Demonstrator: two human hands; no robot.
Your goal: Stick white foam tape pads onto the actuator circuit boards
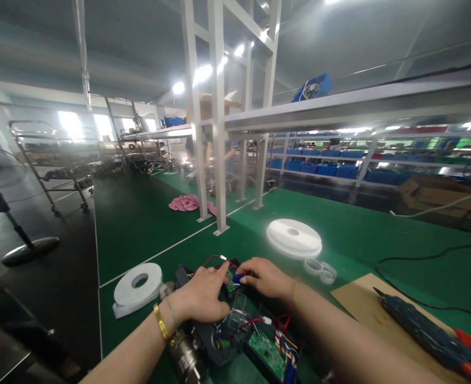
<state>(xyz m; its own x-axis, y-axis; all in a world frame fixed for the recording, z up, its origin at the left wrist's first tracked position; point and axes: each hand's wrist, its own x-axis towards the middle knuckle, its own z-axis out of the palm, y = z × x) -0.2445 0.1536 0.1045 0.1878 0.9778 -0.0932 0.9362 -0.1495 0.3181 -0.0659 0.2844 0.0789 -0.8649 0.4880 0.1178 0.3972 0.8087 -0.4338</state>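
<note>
My left hand (203, 296) lies on an opened black device (227, 330) with red wires and a green circuit board (265, 354); its forefinger points at a small green part. My right hand (265, 277) pinches a small blue component (238, 278) beside that part. A gold bracelet sits on my left wrist. A metal cylinder (185, 354) sticks out of the device near my left forearm.
Two white tape rolls (137, 285) (294, 237) and small clear rings (321, 268) lie on the green bench (355, 229). A dark soldering tool (423, 330) rests on cardboard at right. White frame posts (219, 160), a pink cloth (184, 202) and a fan (3, 213) stand beyond.
</note>
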